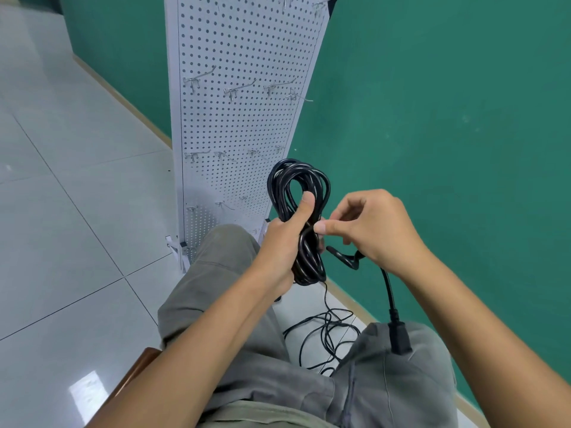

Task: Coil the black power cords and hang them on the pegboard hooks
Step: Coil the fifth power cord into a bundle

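Pale glossy floor tiles point(77, 211) across the left half, teal wall point(448, 118) filling 12 to 4 o'clock, a tan skirting strip along the join. White pegboard point(247, 125) upright against that wall at 12 o'clock, carrying rows of bare metal hooks point(239, 89); nothing hung yet. Grey-trousered knees at 6 o'clock, brown chair edge point(139, 369) at 7 o'clock.

Centre of view: coiled black cord point(301, 223), clamped in the left hand point(284, 242), fingers wrapped round the bundle's waist, thumb pressed up across the loops. At 3 o'clock of the coil, right hand point(377, 230), fingers curled, thumb and forefinger pinching the cord's tail close to the bundle. Below that hand, the tail running down to a plug point(400, 338) resting on the right knee. On the floor between the knees, at 6 o'clock, a loose tangle of thinner cord point(324, 332), apparently trailing up to the coil.

Likely risks: loops springing apart if the left grip slackens during the wrap; the dangling plug swinging and snagging on the trousers; the floor tangle tightening into a knot if pulled upward; an unsecured bundle sliding off a short hook, judging by the coil's bulk.
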Demonstrator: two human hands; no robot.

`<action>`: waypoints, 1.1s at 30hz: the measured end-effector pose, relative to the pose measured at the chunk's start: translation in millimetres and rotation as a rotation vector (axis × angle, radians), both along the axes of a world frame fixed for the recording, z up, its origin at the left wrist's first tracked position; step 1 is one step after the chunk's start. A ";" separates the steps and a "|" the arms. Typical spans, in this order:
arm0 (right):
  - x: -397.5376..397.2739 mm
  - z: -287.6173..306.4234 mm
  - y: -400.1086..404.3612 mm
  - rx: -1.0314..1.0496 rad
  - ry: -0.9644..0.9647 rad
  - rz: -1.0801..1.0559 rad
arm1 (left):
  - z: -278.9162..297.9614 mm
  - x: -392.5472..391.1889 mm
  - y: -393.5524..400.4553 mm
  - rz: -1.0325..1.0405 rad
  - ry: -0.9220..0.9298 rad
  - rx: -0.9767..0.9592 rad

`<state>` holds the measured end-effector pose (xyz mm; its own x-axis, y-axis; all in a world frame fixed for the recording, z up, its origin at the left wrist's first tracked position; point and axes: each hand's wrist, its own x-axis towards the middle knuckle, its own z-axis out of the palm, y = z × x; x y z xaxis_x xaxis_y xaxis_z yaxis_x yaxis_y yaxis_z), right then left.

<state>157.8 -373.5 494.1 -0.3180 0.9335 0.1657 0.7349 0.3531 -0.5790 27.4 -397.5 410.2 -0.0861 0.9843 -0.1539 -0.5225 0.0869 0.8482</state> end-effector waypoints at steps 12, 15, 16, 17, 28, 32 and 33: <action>34.0 -0.8 5.5 -0.361 0.287 0.149 | 3.3 -13.8 4.1 -0.209 -0.156 0.085; 41.8 -3.1 5.9 -0.398 0.123 0.186 | -0.3 -11.2 4.1 -0.205 -0.074 0.092; 43.4 -2.1 4.9 -0.395 0.087 0.187 | -1.1 -10.9 4.2 -0.208 -0.076 0.088; 45.6 -0.5 3.7 -0.403 0.079 0.186 | -1.7 -10.6 4.3 -0.216 -0.085 0.087; 85.2 -18.5 -10.5 -0.864 0.624 0.301 | -7.6 -12.0 9.1 -0.217 -0.007 0.079; 86.1 -37.7 -3.0 -0.721 0.549 0.165 | -21.0 -16.1 15.2 -0.083 -0.010 -0.036; 86.2 -43.2 -1.1 -0.658 0.476 0.132 | -22.9 -17.0 16.0 -0.070 -0.029 -0.052</action>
<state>244.0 -374.6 450.9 -0.4660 0.8465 -0.2574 0.3342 -0.1010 -0.9371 10.4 -381.5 387.3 -0.0118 0.9785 -0.2061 -0.5376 0.1676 0.8264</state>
